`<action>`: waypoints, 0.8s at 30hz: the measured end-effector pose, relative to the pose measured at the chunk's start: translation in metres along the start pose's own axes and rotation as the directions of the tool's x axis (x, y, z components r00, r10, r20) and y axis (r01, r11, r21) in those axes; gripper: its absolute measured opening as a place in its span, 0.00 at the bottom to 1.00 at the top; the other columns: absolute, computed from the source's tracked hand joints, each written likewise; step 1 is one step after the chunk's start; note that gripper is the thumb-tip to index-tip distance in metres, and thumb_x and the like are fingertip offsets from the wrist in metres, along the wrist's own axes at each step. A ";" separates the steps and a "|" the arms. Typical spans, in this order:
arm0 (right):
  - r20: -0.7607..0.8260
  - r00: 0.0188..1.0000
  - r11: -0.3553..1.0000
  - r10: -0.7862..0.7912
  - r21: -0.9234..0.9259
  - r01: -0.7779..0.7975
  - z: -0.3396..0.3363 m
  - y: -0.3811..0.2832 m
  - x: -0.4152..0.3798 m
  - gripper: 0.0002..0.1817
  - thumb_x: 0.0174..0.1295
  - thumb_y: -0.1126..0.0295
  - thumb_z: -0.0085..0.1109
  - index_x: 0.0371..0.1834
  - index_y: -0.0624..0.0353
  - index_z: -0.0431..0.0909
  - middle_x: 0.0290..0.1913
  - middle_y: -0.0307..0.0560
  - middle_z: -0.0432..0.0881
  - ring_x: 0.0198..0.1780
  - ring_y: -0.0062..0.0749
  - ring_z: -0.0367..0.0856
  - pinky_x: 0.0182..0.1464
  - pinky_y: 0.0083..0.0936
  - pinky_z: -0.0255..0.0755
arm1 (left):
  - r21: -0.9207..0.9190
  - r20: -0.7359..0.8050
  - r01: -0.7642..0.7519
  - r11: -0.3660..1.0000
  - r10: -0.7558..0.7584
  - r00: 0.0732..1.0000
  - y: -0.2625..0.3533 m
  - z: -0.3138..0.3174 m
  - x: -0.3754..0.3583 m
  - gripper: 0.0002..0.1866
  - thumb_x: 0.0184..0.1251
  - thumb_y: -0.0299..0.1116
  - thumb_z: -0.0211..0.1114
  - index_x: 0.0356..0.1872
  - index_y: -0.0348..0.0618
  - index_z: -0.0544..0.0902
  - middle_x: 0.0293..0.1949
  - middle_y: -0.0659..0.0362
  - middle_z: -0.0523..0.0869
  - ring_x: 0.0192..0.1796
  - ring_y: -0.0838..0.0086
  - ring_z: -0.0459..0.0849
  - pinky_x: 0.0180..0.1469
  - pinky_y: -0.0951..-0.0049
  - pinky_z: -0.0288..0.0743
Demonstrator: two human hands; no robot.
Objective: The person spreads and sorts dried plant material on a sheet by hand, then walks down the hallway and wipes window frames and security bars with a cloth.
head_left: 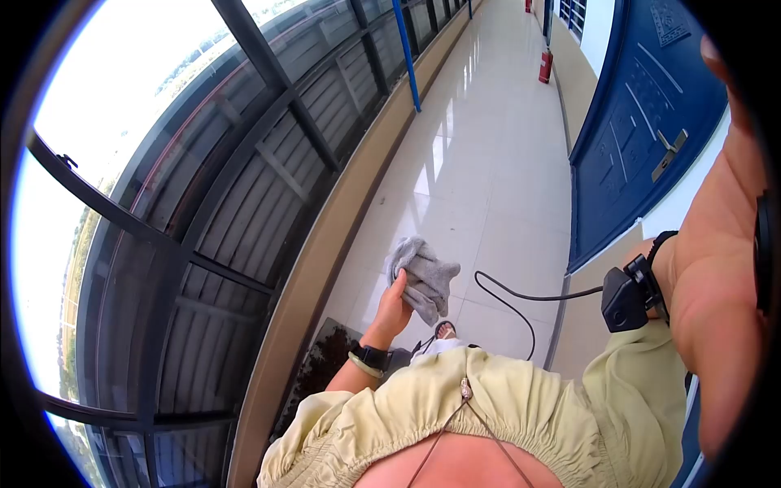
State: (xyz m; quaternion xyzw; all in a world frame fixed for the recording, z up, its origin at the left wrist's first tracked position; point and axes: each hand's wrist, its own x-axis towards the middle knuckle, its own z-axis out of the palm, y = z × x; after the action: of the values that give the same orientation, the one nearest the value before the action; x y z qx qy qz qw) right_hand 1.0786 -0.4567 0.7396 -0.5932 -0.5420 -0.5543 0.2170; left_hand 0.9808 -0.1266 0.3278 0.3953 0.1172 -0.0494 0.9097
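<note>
Right hand [736,106] raised close to the camera at frame edge, fingers cut off, can't tell their state. Left hand [394,307] lower down, fingers closed around a grey cloth [423,278], held over the tiled floor [488,163]. Blue door [643,122] further right.

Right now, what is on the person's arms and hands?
Both hands are bare. The left hand has a black wristwatch with a pale band beside it. The right arm carries a black strapped device trailing a black cable. Pale yellow-green gathered garment.
</note>
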 end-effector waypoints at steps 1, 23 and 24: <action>0.026 1.000 0.998 -0.011 -0.055 0.012 0.006 0.028 0.006 0.45 0.49 0.56 0.73 0.69 0.66 0.65 0.68 0.61 0.70 0.67 0.42 0.70 0.60 0.34 0.65 | -0.005 0.021 0.003 1.000 -0.002 1.000 0.009 0.002 0.020 0.28 0.80 0.48 0.46 0.69 0.36 0.64 0.68 0.53 0.71 0.69 0.61 0.69 0.72 0.58 0.59; 0.138 0.968 0.963 -0.209 0.204 0.179 0.302 0.363 -0.015 0.45 0.53 0.46 0.67 0.71 0.58 0.64 0.69 0.58 0.70 0.69 0.45 0.68 0.64 0.41 0.60 | -0.069 -0.450 -0.528 0.847 0.446 0.774 0.166 -0.043 0.317 0.27 0.80 0.52 0.44 0.69 0.44 0.66 0.65 0.57 0.73 0.67 0.65 0.71 0.70 0.60 0.61; 0.139 0.964 0.950 -0.229 0.247 0.190 0.325 0.364 -0.015 0.45 0.53 0.46 0.66 0.71 0.57 0.64 0.69 0.58 0.70 0.69 0.45 0.68 0.64 0.42 0.59 | -0.074 -0.468 -0.551 0.831 0.459 0.755 0.173 -0.062 0.322 0.28 0.79 0.52 0.44 0.68 0.44 0.66 0.65 0.57 0.74 0.67 0.65 0.71 0.70 0.60 0.61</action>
State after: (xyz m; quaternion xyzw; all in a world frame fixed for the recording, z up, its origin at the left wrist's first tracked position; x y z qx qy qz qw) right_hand 1.5410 -0.2997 0.7563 -0.5469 -0.6789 -0.4562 0.1786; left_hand 1.3129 0.0377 0.3287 0.3158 0.2082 0.3004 0.8756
